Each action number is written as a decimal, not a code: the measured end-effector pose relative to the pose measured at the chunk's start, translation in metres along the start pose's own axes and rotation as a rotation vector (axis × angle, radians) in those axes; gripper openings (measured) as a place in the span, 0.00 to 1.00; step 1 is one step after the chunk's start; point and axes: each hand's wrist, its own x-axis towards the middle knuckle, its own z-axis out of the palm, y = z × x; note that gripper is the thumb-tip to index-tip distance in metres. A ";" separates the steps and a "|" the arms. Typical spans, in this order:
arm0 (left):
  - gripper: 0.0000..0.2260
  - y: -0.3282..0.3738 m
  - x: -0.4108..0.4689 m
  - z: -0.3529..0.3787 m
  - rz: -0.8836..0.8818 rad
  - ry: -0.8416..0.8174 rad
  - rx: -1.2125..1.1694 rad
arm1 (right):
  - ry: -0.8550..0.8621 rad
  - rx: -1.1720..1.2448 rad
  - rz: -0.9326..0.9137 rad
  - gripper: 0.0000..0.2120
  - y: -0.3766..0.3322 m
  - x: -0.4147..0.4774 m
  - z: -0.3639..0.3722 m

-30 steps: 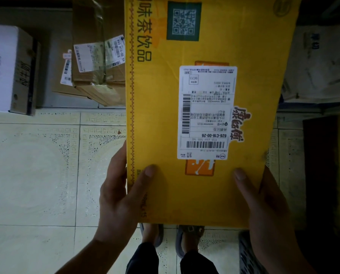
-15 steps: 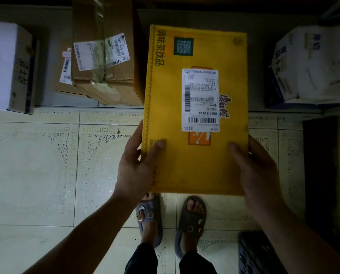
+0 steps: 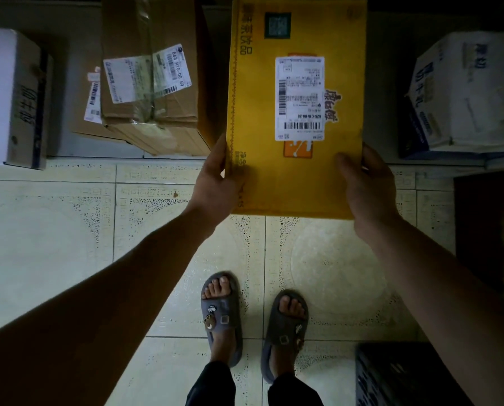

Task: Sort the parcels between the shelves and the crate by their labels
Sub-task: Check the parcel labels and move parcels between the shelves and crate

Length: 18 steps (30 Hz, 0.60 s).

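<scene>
I hold a flat yellow carton [image 3: 297, 177] out in front of me, its far end over the low shelf [image 3: 92, 150]. A white shipping label [image 3: 300, 98] faces up on its top. My left hand [image 3: 215, 183] grips the carton's left edge near the front corner. My right hand [image 3: 365, 186] grips its right edge, thumb on top. The dark crate [image 3: 397, 376] shows at the bottom right, beside my right foot.
On the shelf, a taped brown parcel [image 3: 151, 92] with labels lies just left of the carton. A white box [image 3: 7, 98] stands at the far left and a white and blue box [image 3: 467, 95] at the right. Tiled floor and my sandalled feet [image 3: 224, 315] lie below.
The yellow carton has moved away from me, forward and down toward the shelf. Both arms have stretched out with it, and both hands keep their hold on its edges.
</scene>
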 end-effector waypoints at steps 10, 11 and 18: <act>0.25 0.007 -0.013 0.000 -0.402 0.168 -0.038 | 0.055 -0.050 0.299 0.24 0.005 -0.015 0.002; 0.23 0.004 -0.020 -0.001 -0.447 0.155 -0.082 | 0.048 -0.040 0.366 0.24 0.007 -0.026 0.002; 0.08 0.004 -0.032 0.006 -0.403 0.200 -0.331 | 0.018 0.465 0.637 0.06 -0.004 -0.055 0.009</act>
